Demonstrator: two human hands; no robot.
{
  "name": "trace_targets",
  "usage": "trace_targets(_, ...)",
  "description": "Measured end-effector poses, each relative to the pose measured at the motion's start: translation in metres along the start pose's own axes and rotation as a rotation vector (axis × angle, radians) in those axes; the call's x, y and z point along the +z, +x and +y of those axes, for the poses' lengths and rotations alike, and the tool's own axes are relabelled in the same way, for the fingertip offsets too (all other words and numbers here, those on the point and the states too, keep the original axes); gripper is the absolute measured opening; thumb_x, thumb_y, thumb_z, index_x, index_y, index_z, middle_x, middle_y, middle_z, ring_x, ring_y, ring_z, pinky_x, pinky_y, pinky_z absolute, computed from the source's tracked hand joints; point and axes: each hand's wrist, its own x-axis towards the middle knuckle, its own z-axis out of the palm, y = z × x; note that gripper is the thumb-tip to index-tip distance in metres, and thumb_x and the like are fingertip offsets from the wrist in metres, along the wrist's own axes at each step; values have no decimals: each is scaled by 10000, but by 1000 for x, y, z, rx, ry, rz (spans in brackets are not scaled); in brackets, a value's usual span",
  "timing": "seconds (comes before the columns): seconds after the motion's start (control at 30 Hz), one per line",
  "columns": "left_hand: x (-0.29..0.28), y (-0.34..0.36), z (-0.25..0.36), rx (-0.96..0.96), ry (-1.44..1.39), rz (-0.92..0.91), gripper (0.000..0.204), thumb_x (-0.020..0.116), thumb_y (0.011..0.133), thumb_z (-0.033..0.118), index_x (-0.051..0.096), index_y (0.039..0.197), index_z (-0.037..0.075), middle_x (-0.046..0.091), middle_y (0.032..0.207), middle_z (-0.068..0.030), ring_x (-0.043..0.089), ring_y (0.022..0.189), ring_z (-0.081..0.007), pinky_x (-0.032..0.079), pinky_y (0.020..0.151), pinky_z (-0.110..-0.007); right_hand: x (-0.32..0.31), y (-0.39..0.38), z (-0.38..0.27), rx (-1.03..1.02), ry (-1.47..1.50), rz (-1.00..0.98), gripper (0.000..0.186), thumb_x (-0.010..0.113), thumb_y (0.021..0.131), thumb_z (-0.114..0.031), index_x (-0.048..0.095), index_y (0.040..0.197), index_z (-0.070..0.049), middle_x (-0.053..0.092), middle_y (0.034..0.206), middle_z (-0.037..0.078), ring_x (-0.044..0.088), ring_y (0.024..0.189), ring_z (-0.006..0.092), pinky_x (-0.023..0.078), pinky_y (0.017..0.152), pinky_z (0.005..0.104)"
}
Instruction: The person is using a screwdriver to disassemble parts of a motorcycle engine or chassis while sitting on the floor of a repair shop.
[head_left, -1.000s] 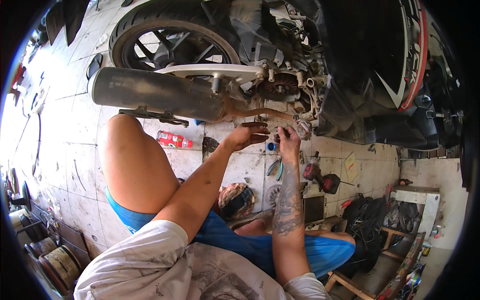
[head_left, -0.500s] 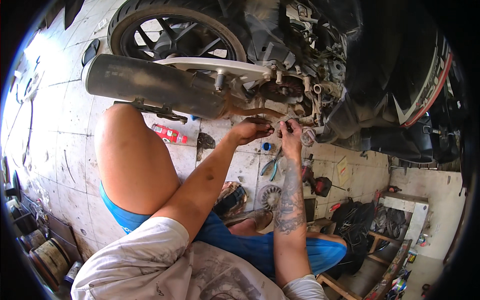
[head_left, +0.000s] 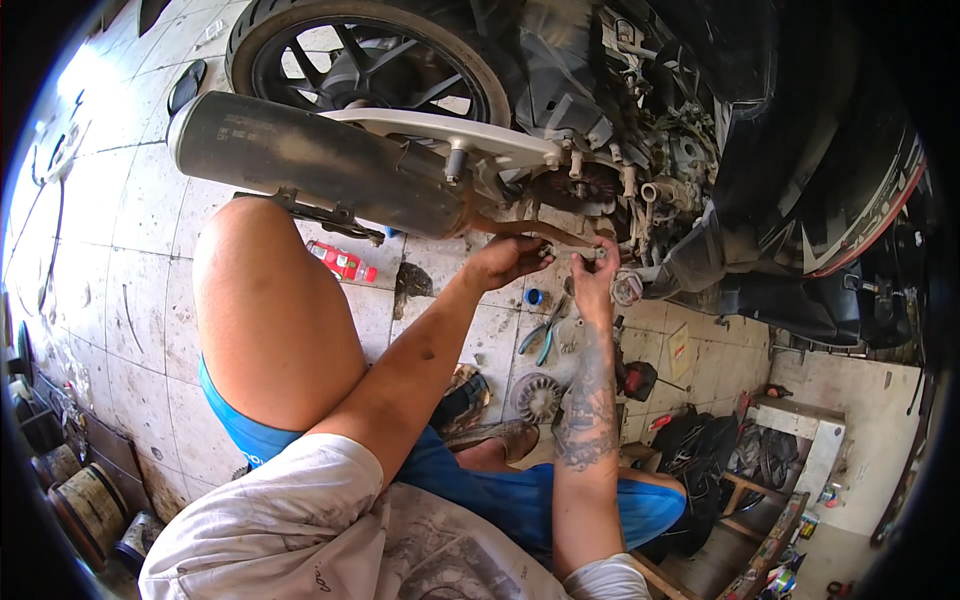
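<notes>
In front of the scooter's engine (head_left: 680, 165), both my hands work close together beneath the rusty exhaust pipe (head_left: 560, 236). My left hand (head_left: 506, 262) is closed, its fingertips pinching small greyish metal pieces too tiny to name. A short gap to the right, my right hand (head_left: 597, 278) grips a small pale metal part (head_left: 599, 255) between thumb and fingers. What exact kind of part it is cannot be made out. Above the left hand runs the big dark muffler (head_left: 310, 165). The finned rotor area (head_left: 575, 188) of the engine lies exposed above the hands.
On the tiled floor below my hands lie teal-handled pliers (head_left: 543, 338), a blue cap (head_left: 534, 297) and a round finned fan (head_left: 538, 397). A red bottle (head_left: 342, 262) lies beside my left knee. A red power tool (head_left: 637, 380) and a wooden-framed stand (head_left: 770, 520) are to the right.
My right hand has turned and its fingers have lifted, bringing the pale metal part into sight. The left hand stays nearly in place. The whole view has shifted slightly.
</notes>
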Motion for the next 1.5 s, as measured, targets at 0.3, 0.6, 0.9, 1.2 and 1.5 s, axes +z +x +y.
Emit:
trace_targets(0.3,17,4,-2,12,209,66,235,607,886,41,568,1109,-21,619,1050,-108,624,970,-207,541,885,-319,1,-1,37,91,100,8,292,663,868,-128,513,1091,-11,590,897,102,566,803,195,457,727,330)
trace_targets(0.6,46,27,-1,15,164,221,141,643,832,-3,664,968,-33,653,965,-115,648,820,-206,580,736,-295,22,41,16,-175,-272,344,150,680,824,-63,598,862,56,630,767,97,577,681,170,466,652,298)
trace_targets(0.9,57,31,16,11,114,203,134,615,850,4,653,972,-38,667,921,-108,646,762,-169,588,714,-274,17,50,21,-16,201,271,153,673,852,-59,598,920,55,618,779,84,566,623,138,469,563,258)
trace_targets(1.2,36,34,16,-35,178,14,196,557,910,91,637,1061,-5,652,898,-48,572,706,-95,497,650,-205,4,45,2,37,211,234,202,669,870,-89,608,973,73,637,791,77,601,628,122,522,594,243)
trace_targets(1.5,19,28,15,-19,109,-127,152,573,922,138,654,1013,47,616,836,19,550,733,-53,458,638,-184,4,37,-14,69,299,205,200,657,880,-131,621,954,51,636,766,63,606,617,128,516,589,256)
